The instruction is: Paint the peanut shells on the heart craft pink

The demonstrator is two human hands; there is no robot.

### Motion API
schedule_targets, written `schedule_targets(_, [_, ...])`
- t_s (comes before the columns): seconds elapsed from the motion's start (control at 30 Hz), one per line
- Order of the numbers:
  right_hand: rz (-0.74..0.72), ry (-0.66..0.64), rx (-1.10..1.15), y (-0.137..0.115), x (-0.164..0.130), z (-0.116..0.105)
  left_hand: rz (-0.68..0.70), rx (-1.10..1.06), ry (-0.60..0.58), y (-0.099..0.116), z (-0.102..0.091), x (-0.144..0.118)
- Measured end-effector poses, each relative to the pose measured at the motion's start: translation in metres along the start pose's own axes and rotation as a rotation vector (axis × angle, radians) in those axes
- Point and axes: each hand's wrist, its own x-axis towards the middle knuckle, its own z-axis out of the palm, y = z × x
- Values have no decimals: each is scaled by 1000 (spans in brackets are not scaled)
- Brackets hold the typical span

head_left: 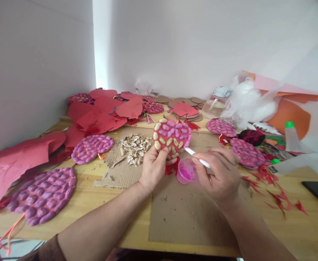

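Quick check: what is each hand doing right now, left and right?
Left hand: closed on the lower edge of the red peanut-shell disc, held upright.
Right hand: closed on a white brush, tip at the disc.

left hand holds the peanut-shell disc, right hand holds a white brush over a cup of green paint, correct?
Not quite: the paint in the small cup is pink, not green, as the head view shows. The rest stands: the left hand holds the peanut-shell disc, and the right hand holds the white brush.
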Motion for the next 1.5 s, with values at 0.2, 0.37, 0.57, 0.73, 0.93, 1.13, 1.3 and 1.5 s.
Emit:
schedule_targets(0.2, [48, -32, 94, -1, 0, 2, -10, -28, 0, -1, -1, 2])
schedule_targets(0.37, [67, -99, 130, -4, 1, 3, -31, -48, 13, -1, -1, 3])
schedule_targets(0.57, [3, -96, 38, -6, 0, 4, -42, -46, 24, -3, 1, 1])
schedule_targets(0.73, [-12, -66, -17, -7, 0, 2, -24, -47, 51, -3, 2, 0])
schedule_targets(0.93, [6, -48, 20, -6, 2, 3, -30, -54, 25, -2, 2, -1])
schedule_targets(1.13, [-5, -40, -29, -4, 1, 2, 25, 1, -8, -1, 4, -4])
schedule_targets(1.3, [21, 10, -6, -1, 0, -2, 56, 29, 12, 1, 4, -5])
schedule_targets(1.5, [33, -11, 27, -3, -1, 1, 78, 68, -29, 2, 4, -9])
